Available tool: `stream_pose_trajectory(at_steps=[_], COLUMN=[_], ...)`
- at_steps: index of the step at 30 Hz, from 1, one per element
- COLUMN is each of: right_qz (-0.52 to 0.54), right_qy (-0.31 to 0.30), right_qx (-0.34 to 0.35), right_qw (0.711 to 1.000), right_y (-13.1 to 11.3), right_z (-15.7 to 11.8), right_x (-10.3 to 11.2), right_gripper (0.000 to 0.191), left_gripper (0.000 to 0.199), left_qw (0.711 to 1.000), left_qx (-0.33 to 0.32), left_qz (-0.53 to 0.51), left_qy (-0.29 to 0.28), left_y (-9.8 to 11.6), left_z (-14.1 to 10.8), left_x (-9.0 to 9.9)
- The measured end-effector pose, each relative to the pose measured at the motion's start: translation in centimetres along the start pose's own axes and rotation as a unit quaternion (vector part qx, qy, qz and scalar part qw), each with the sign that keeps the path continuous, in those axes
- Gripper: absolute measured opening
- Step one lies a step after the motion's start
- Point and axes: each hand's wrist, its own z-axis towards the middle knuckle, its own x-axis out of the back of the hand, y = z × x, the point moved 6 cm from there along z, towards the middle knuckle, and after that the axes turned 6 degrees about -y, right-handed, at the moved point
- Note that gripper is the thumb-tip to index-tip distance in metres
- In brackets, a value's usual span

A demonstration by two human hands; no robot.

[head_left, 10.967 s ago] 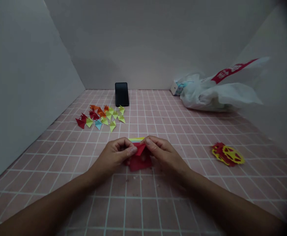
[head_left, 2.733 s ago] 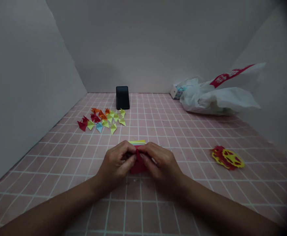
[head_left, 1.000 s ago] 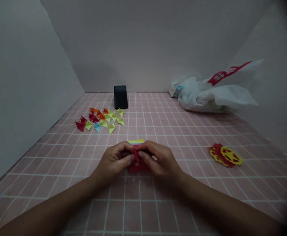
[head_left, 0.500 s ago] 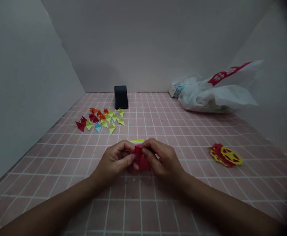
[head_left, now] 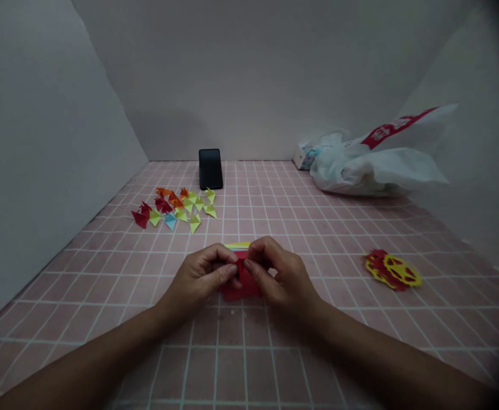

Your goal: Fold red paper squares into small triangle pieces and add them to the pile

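Observation:
A small folded piece of red paper [head_left: 241,266] is pinched between my two hands at the middle of the table. My left hand [head_left: 209,269] grips its left side with thumb and forefinger, and my right hand [head_left: 274,270] pinches its right side close by. Under and behind the fingers lies a stack of coloured paper [head_left: 237,246], with yellow and pale edges at the back and red on top. The fingers partly hide the folded piece, and its outline blends with the red sheet below.
Several folded paper figures [head_left: 175,200], red, orange, yellow and blue, lie back left. A black phone [head_left: 211,168] leans near the back wall. Red and yellow cut-out discs [head_left: 397,270] lie at right. A white plastic bag [head_left: 360,171] and small box [head_left: 303,158] sit back right.
The red piece shows less between my fingertips, and more of the red sheet beneath is visible. My fingertips have shifted slightly; the other objects stay where they were.

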Motion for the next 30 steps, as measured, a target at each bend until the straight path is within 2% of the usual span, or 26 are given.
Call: stream_pose_trajectory(at_steps=[6, 10, 15, 25, 30], right_qz=[0.042, 0.126, 0.218, 0.218, 0.185], right_qy=[-0.044, -0.063, -0.065, -0.073, -0.068], right_qx=[0.016, -0.042, -0.095, -0.106, -0.093], right_qw=[0.998, 0.989, 0.969, 0.967, 0.976], right_y=[-0.5, 0.1, 0.9, 0.9, 0.8], right_z=[0.1, 0.0, 0.0, 0.0, 0.1], right_x=[-0.5, -0.8, -1.2, -1.3, -1.1], right_gripper=[0.013, 0.013, 0.011, 0.012, 0.013], left_gripper=[0.006, 0.007, 0.009, 0.009, 0.010], left_qw=[0.991, 0.972, 0.962, 0.959, 0.950], left_qx=[-0.063, -0.100, -0.118, -0.122, -0.136], left_qz=[0.111, 0.202, 0.239, 0.251, 0.276], left_qy=[0.045, 0.065, 0.060, 0.058, 0.059], left_y=[0.8, 1.4, 1.5, 1.5, 1.8], left_z=[-0.1, -0.2, -0.3, -0.2, -0.2], left_x=[0.4, 0.6, 0.6, 0.5, 0.4])
